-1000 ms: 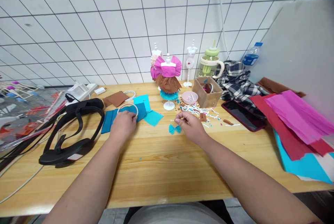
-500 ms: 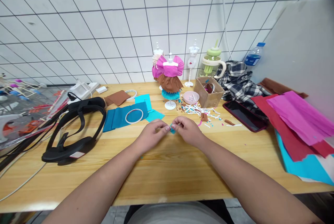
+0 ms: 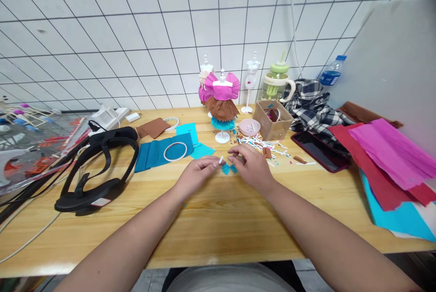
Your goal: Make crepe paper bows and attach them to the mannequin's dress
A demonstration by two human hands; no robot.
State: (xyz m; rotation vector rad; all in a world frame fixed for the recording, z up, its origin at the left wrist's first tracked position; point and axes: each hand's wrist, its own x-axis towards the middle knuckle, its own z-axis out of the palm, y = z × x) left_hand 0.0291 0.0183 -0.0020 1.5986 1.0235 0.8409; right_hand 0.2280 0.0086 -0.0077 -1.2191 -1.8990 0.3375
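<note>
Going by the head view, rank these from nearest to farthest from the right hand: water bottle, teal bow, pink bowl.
1. Teal bow, immediately left of the right hand.
2. Pink bowl, on the table beyond the hand.
3. Water bottle, back right, behind the plaid cloth.

Table (image 3: 218, 228): open strip at middle of near edge. Black headset (image 3: 112, 188) obstructs left side; dressed mannequin (image 3: 222, 106), cardboard box (image 3: 278, 127) crowd far edge.

Pleated blue bow (image 3: 225, 170) on table (image 3: 218, 224)
</note>
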